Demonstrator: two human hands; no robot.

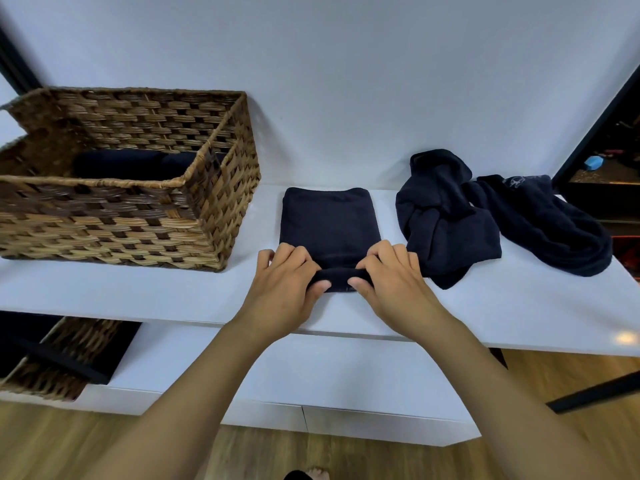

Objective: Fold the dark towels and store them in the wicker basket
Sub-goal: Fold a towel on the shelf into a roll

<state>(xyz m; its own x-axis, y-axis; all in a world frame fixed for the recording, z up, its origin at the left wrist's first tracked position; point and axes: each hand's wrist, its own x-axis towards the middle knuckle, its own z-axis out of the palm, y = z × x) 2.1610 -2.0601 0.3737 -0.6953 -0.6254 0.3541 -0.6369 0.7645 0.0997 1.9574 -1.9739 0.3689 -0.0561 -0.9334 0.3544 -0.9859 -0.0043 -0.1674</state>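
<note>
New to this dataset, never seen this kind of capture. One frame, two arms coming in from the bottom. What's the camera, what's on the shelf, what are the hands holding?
There is no machine here. A person wears a wide-angle camera on the head, looking forward and down, so the two arms rising from the bottom edge are their own.

The white shelf top carries a wicker basket on the left, with dark rolled towels already inside. In the middle lies a flat folded dark towel. The left hand and right hand both grip its near edge, which is curled into the start of a roll. To the right sit two crumpled dark towels, not yet folded. A second basket shows on a lower level, bottom left.
</note>
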